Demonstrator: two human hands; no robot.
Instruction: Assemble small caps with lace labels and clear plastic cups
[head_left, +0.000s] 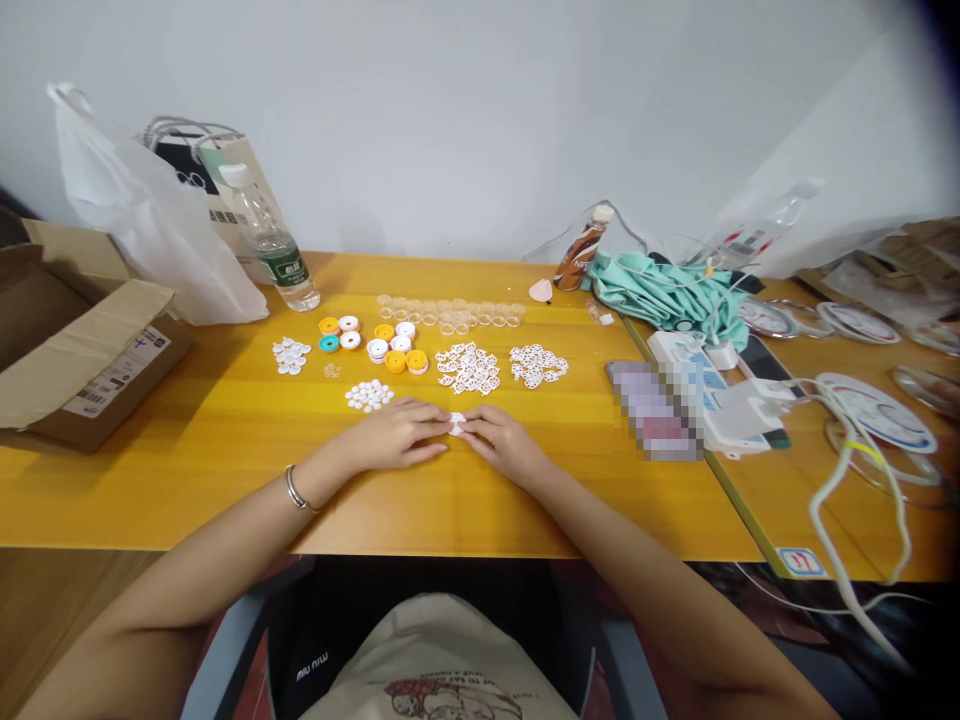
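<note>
Between the fingertips of both hands is a small white plastic piece (456,424), partly covered by the fingers. My left hand (401,433) grips its left side, and my right hand (501,442) pinches its right side. Just beyond the left hand lies a pile of white round caps (369,396). Beyond the right hand are two piles of white openwork pieces, a larger pile (468,369) and a smaller pile (538,366). Orange, white and teal round parts (395,361) stand in clusters farther back. Rows of clear round cups (450,313) line up behind them.
An open cardboard box (90,350), a white plastic bag (172,240) and a water bottle (281,255) stand at left. To the right lie a phone (652,410), a power strip (697,390), teal cloth (667,290) and cables. A brown drink bottle (581,255) stands at the back.
</note>
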